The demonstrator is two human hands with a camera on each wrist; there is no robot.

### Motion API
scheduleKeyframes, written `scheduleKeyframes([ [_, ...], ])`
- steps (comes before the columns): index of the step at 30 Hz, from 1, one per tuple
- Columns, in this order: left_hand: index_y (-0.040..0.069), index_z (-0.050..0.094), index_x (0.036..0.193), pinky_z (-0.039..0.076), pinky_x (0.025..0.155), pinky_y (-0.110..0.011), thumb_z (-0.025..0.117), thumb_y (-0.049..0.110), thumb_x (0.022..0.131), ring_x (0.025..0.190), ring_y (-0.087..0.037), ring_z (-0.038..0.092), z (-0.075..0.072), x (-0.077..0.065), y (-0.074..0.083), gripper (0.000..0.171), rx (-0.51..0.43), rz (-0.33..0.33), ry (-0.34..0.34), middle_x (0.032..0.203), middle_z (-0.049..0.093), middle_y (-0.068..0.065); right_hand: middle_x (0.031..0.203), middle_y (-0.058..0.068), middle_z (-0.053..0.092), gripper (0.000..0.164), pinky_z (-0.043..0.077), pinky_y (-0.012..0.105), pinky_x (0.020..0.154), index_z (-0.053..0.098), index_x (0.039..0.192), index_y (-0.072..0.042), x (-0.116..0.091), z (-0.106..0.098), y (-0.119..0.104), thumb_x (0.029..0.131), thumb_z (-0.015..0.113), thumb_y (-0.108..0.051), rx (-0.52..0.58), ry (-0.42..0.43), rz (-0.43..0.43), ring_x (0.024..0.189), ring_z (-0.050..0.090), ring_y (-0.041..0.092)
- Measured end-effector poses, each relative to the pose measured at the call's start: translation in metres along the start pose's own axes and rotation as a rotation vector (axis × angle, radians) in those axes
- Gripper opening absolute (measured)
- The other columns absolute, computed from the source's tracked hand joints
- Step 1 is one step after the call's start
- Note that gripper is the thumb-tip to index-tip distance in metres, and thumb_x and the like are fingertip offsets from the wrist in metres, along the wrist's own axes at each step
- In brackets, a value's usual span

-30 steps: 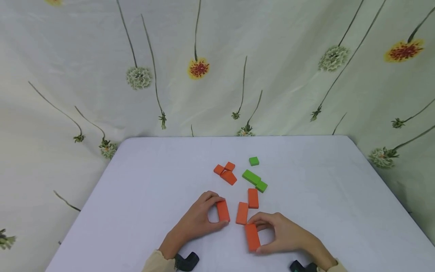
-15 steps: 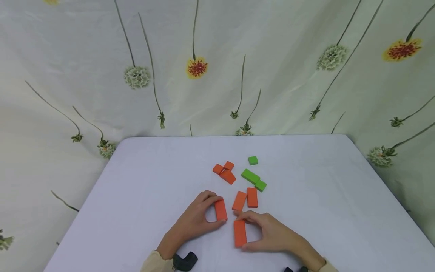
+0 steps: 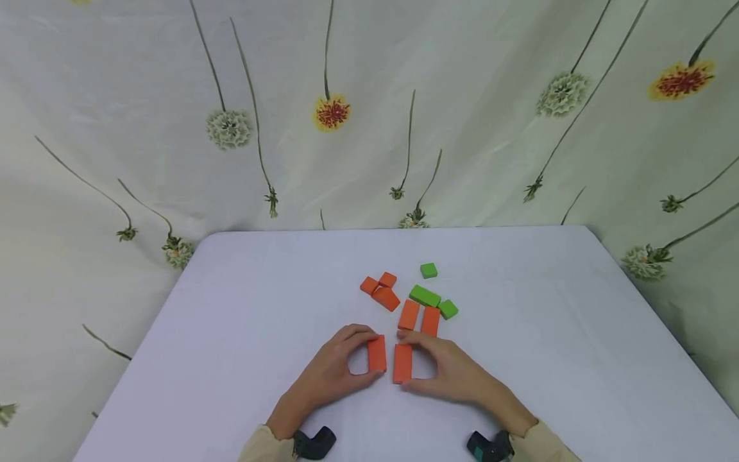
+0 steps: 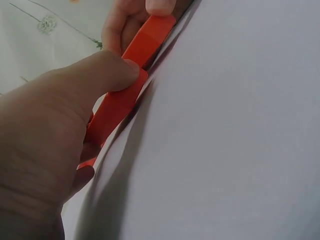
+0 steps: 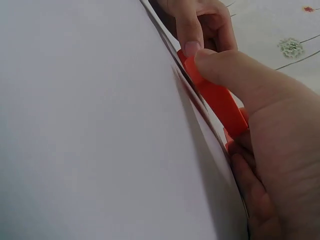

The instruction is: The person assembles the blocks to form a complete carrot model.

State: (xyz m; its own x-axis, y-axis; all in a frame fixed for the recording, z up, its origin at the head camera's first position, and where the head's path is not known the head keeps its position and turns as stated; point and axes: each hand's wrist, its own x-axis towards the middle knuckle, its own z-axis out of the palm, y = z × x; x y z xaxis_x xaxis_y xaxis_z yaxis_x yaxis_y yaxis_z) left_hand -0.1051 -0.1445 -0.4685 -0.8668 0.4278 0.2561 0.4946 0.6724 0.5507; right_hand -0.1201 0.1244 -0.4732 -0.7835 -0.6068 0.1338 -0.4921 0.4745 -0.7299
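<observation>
Between its thumb and fingertips my left hand (image 3: 337, 362) pinches the ends of an orange rectangular block (image 3: 376, 353) on the white table. My right hand (image 3: 453, 372) holds a similar orange block (image 3: 402, 364) the same way, just to the right, with a narrow gap between the two. In the left wrist view the thumb presses the near end of the left block (image 4: 117, 107). The right wrist view has the thumb on the right block (image 5: 217, 97). Beyond the right fingers lie two more orange blocks, one on the left (image 3: 408, 315) and one on the right (image 3: 430, 320), its near end partly hidden.
Farther back sit a long green block (image 3: 424, 295), a small green block (image 3: 448, 309) beside it and another green piece (image 3: 428, 270). A cluster of orange pieces (image 3: 385, 298) lies to their left. Behind the table (image 3: 277, 289) hangs a flower-patterned cloth (image 3: 473, 115).
My right hand has moved left and away from me with its block, up beside the left block. The two orange blocks ahead of it have shifted toward the green ones. The left hand stays nearly still.
</observation>
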Motion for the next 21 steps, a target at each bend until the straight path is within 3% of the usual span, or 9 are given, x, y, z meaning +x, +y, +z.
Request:
scheduleKeyframes([
  [9,0.012,0.068,0.130,0.055,0.104,-0.033,0.089,0.033,0.081,0.124,-0.015,0.061,0.004,0.002,-0.004,0.057,0.016,0.033,0.022,0.131,0.064,0.001,0.145,-0.002,0.061,0.062,0.051,0.048,0.110,0.061,0.141,-0.025,0.013,-0.001,0.002,0.087,0.082,-0.047,-0.092,0.036,0.044,0.133,0.057,0.019],
  [16,0.010,0.069,0.129,0.056,0.104,-0.035,0.090,0.030,0.081,0.126,-0.017,0.061,0.004,0.003,-0.005,0.056,0.016,0.063,0.049,0.133,0.065,0.000,0.136,-0.002,0.060,0.062,0.055,0.044,0.102,0.064,0.142,-0.022,0.018,0.001,0.003,0.088,0.081,-0.045,-0.154,0.082,-0.030,0.126,0.056,0.019],
  [21,0.012,0.068,0.131,0.053,0.108,-0.035,0.088,0.031,0.083,0.130,-0.016,0.059,0.005,0.002,-0.004,0.056,0.013,0.021,0.035,0.137,0.065,0.000,0.136,0.001,0.061,0.060,0.056,0.044,0.102,0.065,0.141,-0.017,0.018,0.003,0.002,0.088,0.082,-0.041,-0.175,0.112,-0.056,0.125,0.058,0.020],
])
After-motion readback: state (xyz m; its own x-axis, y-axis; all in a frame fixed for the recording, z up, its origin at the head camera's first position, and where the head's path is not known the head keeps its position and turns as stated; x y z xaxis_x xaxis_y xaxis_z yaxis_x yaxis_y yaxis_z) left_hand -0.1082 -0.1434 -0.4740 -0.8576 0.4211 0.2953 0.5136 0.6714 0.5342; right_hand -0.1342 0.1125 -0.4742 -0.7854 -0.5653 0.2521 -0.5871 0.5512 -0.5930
